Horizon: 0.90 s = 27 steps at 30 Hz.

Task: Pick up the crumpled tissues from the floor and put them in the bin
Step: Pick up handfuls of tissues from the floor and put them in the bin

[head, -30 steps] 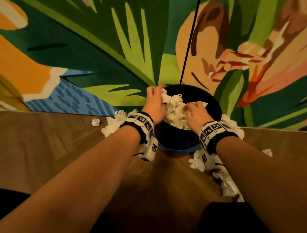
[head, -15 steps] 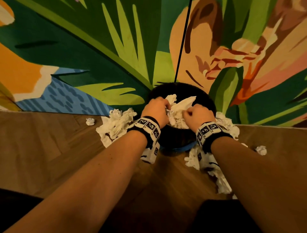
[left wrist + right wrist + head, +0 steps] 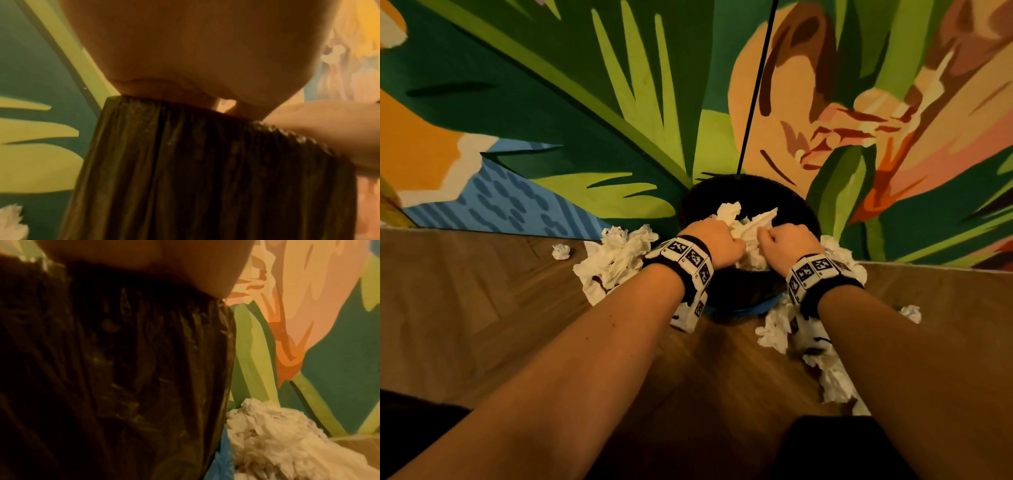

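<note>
Head view: left hand (image 3: 717, 241) and right hand (image 3: 789, 243), fingers curled into tissue wad (image 3: 748, 233) heaped above bin (image 3: 732, 291); overfilled, spill-back likely on release.

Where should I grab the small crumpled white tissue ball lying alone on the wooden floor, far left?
Pinch the small white tissue ball across its middle, coming straight down from above. It is compact, roundish and sits apart from the larger white tissue pile, so probably nothing blocks a top pinch.
</note>
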Each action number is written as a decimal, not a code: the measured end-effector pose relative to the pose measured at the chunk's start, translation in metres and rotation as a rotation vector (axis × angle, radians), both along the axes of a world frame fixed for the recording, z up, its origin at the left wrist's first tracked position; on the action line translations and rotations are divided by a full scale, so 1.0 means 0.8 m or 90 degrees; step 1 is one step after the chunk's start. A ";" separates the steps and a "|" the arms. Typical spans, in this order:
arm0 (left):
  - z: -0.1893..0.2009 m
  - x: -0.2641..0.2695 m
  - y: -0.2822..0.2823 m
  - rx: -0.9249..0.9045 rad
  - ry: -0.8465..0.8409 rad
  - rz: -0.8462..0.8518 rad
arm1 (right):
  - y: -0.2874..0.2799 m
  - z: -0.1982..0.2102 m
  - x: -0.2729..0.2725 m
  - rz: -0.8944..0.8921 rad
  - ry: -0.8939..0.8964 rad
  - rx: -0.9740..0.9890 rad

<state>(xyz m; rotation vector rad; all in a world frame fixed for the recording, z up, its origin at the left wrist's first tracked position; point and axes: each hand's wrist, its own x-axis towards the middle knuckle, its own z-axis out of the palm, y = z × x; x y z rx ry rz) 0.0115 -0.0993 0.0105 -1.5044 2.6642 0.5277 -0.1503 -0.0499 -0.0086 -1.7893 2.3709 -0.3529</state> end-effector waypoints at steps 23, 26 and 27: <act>-0.006 0.190 -0.066 -0.161 0.541 0.247 | -0.043 0.070 0.141 0.172 -0.179 -0.329; -0.036 0.219 -0.065 -0.113 0.533 0.333 | -0.054 0.065 0.187 0.241 -0.218 -0.316; -0.049 0.225 -0.062 -0.101 0.502 0.347 | -0.057 0.060 0.201 0.262 -0.228 -0.306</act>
